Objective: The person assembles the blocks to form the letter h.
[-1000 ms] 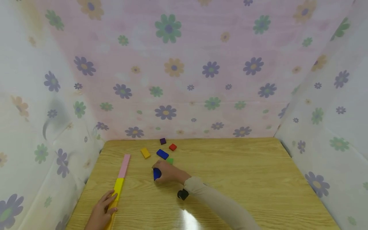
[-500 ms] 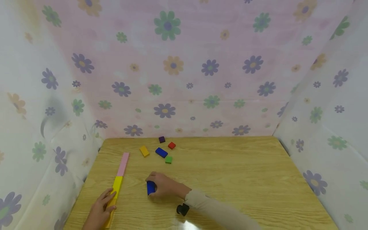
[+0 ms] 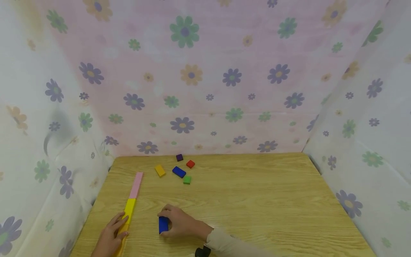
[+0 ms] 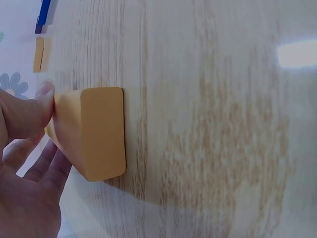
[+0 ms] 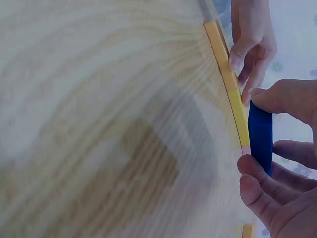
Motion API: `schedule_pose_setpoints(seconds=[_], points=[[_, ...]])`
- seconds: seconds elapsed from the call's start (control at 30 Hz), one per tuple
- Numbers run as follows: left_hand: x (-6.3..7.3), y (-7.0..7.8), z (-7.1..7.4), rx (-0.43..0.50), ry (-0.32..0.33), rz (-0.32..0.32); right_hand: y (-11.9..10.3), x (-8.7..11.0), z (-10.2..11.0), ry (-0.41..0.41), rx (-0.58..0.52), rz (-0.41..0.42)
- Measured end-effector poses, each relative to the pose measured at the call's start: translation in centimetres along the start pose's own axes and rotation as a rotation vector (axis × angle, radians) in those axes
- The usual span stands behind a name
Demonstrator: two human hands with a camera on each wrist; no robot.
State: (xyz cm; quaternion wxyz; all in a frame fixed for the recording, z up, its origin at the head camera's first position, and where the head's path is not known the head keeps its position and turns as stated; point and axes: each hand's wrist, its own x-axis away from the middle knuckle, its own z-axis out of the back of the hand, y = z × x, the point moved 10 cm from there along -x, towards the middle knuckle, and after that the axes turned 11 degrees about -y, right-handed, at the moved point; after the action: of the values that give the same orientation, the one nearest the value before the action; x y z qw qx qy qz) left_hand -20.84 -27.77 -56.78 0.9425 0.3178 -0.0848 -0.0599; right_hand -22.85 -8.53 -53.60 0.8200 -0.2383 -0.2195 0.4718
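My right hand [image 3: 181, 222] holds a blue block [image 3: 163, 225] between thumb and fingers, to the right of a straight row of blocks. That row runs from a pink block [image 3: 136, 185] at the far end through a yellow block [image 3: 130, 206] to an orange block [image 4: 103, 134] nearest me. My left hand [image 3: 110, 236] pinches the row at its near part, thumb on one side and fingers on the other. In the right wrist view the held blue block [image 5: 261, 136] appears upright, with the fingertips at its two ends.
Farther back on the wooden table [image 3: 257, 200] lie loose blocks: an orange one [image 3: 160, 171], a blue one [image 3: 179, 172], a small green one [image 3: 187, 180], a red one [image 3: 190, 164] and a dark purple one [image 3: 179, 157]. A flowered curtain [image 3: 212, 107] encloses the table's back and sides.
My right hand has brought the blue block nearer to me and leftward, away from the loose blocks, uncovering the green one. The left hand stays at the row.
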Motion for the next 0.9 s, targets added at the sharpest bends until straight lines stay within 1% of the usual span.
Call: schedule_pose_setpoints(seconds=[0.27,0.4,0.53,0.73,0.83,0.9], points=[[0.2,0.3,0.2,-0.032,0.048,-0.039,-1.1,0.4,-0.8,0.029,0.014,0.031],[0.1,0.1,0.2,-0.024,0.033,-0.032,-1.4,0.5,-1.9,0.032,-0.018,0.037],[-0.1,-0.1,0.0,0.000,-0.009,-0.002,-1.7,0.3,-3.1,0.034,-0.067,0.022],[-0.1,-0.2,0.0,0.013,-0.023,0.009,-2.3,-0.2,-4.4,0.037,-0.148,0.003],[-0.1,-0.2,-0.1,0.019,-0.026,0.009,-2.4,-0.4,-4.9,0.034,-0.164,-0.013],[0.0,-0.1,-0.1,0.023,-0.028,0.009,-2.5,-0.4,-5.0,0.041,-0.138,-0.024]])
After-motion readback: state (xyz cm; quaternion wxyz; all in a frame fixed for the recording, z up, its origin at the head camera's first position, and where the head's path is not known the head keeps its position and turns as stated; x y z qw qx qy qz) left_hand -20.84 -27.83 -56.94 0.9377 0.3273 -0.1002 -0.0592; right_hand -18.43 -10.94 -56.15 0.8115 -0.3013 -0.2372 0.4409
